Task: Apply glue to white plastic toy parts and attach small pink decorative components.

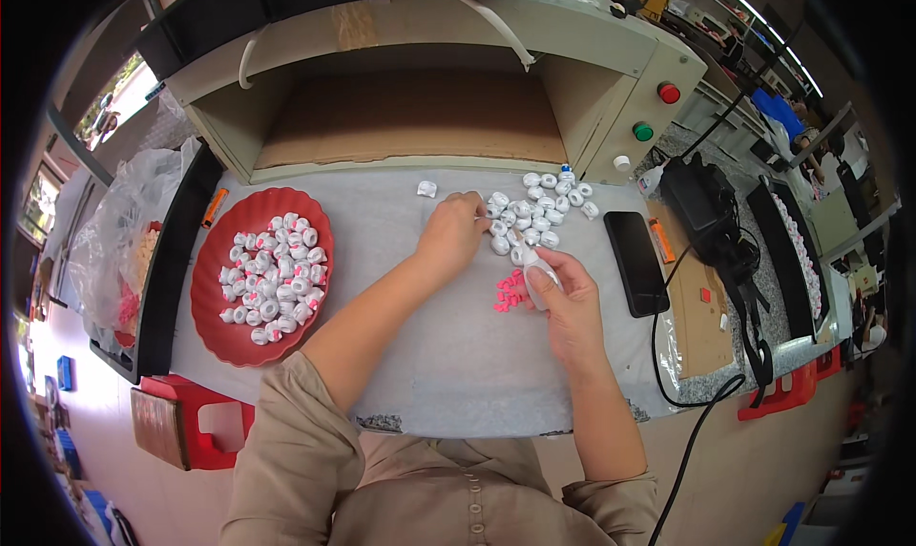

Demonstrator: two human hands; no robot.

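Observation:
My right hand (571, 303) grips a small white squeeze bottle (536, 281), its nozzle pointing up toward a heap of small, rounded white pieces (546, 218). At the heap's left edge, my left hand (456, 229) has its fingers closed together; what they pinch is too small and too hidden to make out. Small bright pink pieces (511, 288) lie loose just left of the bottle. A single white piece (426, 189) sits apart, beyond my left hand. To the left, a red scalloped plate (212, 307) holds many white pieces, several showing pink parts.
A cream-coloured cabinet (611, 116) with an open, brown-lined recess stands behind the sheet-covered table. A black phone (630, 260), an orange stick-shaped item (662, 241) and a black device with cables (701, 207) lie right. A black crate (181, 260) with plastic bags borders the left.

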